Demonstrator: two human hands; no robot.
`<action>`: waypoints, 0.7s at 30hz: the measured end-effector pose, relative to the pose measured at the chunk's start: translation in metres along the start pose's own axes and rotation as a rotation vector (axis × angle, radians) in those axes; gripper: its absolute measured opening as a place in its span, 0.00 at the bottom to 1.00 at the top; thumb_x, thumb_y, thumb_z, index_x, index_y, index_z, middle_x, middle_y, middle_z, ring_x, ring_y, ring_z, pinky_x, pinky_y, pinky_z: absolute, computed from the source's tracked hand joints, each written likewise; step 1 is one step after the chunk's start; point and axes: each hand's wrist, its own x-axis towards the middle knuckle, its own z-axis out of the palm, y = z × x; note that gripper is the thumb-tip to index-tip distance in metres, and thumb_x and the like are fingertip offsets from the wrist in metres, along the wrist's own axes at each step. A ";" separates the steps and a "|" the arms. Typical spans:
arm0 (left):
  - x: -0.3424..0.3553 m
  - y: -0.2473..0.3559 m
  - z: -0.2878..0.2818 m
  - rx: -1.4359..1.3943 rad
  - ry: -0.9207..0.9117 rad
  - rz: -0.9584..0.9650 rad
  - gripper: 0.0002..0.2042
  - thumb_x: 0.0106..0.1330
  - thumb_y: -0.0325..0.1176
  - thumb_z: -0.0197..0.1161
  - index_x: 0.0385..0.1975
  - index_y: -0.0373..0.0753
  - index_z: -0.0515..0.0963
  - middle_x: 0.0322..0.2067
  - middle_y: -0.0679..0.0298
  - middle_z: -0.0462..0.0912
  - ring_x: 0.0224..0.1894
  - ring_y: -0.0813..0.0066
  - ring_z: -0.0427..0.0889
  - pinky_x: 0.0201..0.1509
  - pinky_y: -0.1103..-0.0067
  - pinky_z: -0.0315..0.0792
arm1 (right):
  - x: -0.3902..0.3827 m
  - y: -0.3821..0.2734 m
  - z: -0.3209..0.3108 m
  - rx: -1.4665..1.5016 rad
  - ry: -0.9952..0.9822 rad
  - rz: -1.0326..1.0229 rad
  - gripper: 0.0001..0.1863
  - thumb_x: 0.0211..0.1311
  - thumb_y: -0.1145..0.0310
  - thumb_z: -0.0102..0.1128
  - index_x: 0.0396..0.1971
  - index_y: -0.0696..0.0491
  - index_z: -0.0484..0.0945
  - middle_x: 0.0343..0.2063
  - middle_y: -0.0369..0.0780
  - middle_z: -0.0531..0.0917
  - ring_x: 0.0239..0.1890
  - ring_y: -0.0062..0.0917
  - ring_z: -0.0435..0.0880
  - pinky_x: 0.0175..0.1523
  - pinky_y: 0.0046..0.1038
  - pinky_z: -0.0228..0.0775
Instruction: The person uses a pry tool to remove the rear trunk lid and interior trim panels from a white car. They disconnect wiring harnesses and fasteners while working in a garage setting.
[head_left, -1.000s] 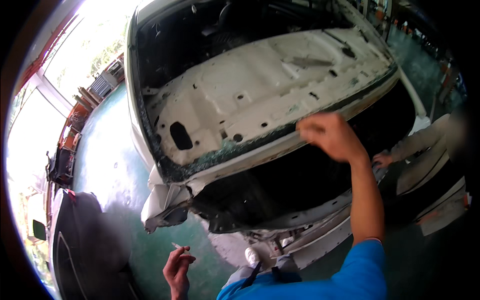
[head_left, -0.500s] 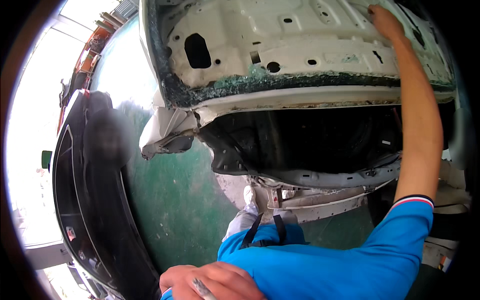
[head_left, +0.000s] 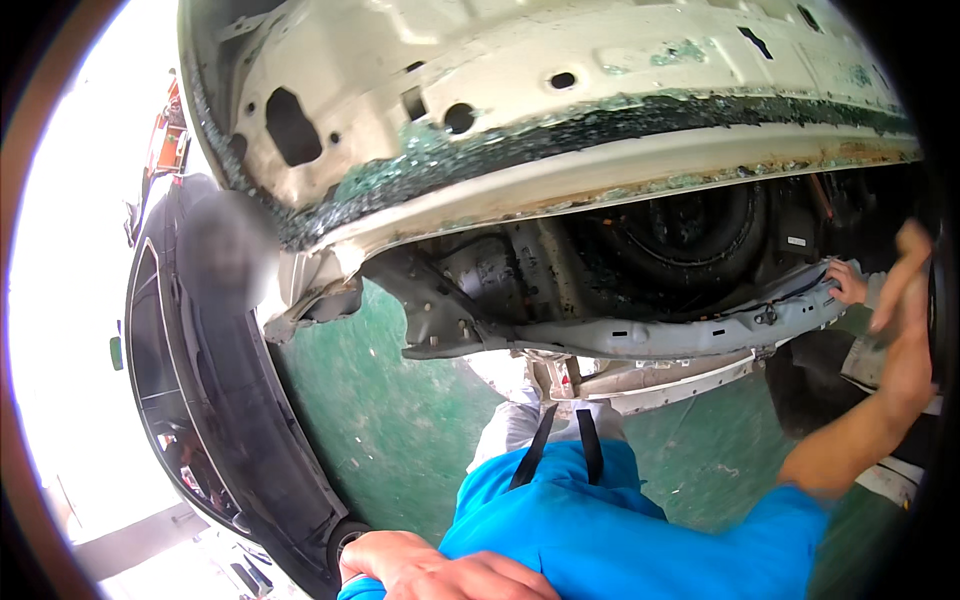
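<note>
Green floor, stripped car at twelve o'clock

Crumbled glass crusts hole-punched metal! Right hand, blurred at three, thumb splayed, near a co-worker's hand; left hand at six, on blue shirt, can't tell its grip.

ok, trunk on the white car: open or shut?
Open. The trunk is uncovered: its inside shows between the rear deck and the grey rear panel.

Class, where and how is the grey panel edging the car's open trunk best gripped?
Grip the grey panel probably mid-length, by its upper rim, coming from the near side: it runs crosswise there, and the hollow trunk behind leaves room to curl over.
</note>
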 end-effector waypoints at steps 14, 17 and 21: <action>0.007 -0.052 -0.270 2.086 -0.619 -0.744 0.17 0.56 0.29 0.62 0.46 0.40 0.83 0.42 0.55 0.86 0.46 0.52 0.84 0.54 0.64 0.76 | -0.155 0.136 0.217 -0.330 -0.704 0.610 0.20 0.67 0.67 0.54 0.58 0.50 0.74 0.46 0.46 0.83 0.46 0.45 0.83 0.52 0.45 0.74; 0.008 -0.087 -0.301 2.023 -0.944 -1.232 0.13 0.53 0.27 0.62 0.39 0.43 0.85 0.38 0.59 0.87 0.45 0.55 0.85 0.50 0.67 0.78 | -0.156 0.135 0.230 -0.299 -0.632 0.558 0.21 0.66 0.69 0.55 0.59 0.50 0.75 0.45 0.45 0.83 0.45 0.43 0.83 0.50 0.44 0.75; 0.004 -0.106 -0.328 1.907 -1.114 -1.394 0.10 0.52 0.27 0.63 0.34 0.41 0.87 0.36 0.55 0.88 0.43 0.54 0.86 0.45 0.66 0.80 | -0.150 0.124 0.241 -0.311 -0.663 0.597 0.22 0.65 0.69 0.56 0.59 0.47 0.75 0.41 0.44 0.83 0.43 0.41 0.84 0.47 0.42 0.76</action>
